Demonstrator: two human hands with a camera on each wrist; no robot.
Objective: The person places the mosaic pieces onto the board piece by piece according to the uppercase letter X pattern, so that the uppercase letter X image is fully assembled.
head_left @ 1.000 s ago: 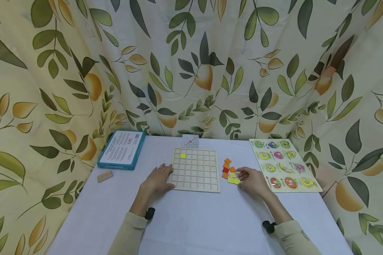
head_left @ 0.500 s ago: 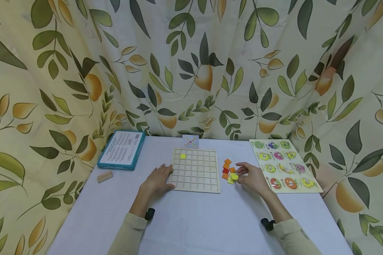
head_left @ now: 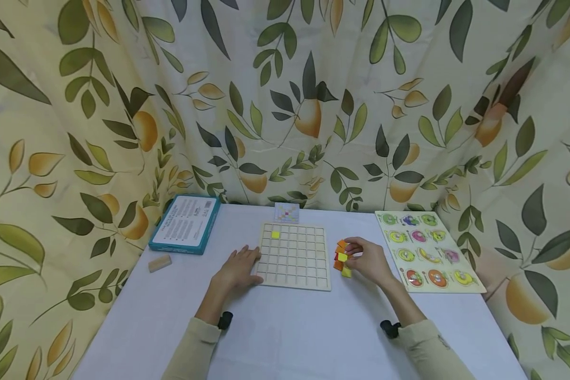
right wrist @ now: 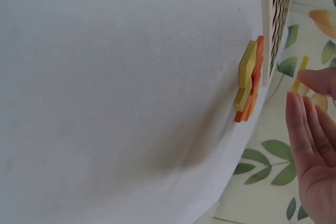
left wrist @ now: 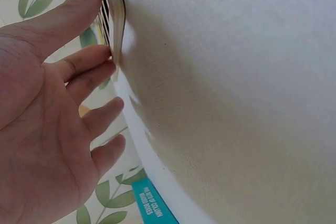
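Observation:
My left hand rests at the left edge of a pale square grid board. In the left wrist view, thumb and fingertips of that hand touch the board's rim, fingers loosely extended. One yellow tile lies in the board's upper left part. To the right of the board, my right hand pinches another yellow tile between thumb and fingers. The right wrist view shows this held tile raised off the table. Below it lie loose orange, red and yellow tiles, partly hidden by the hand.
A small patterned card stands behind the board. At back left lies a teal box, with a wooden block in front of it. A fruit-picture board lies at the right. A leafy curtain surrounds the white table.
My right hand has picked a yellow tile from the loose group and lifted it slightly up and leftward. The left hand stays at the board. The head view has shifted a little.

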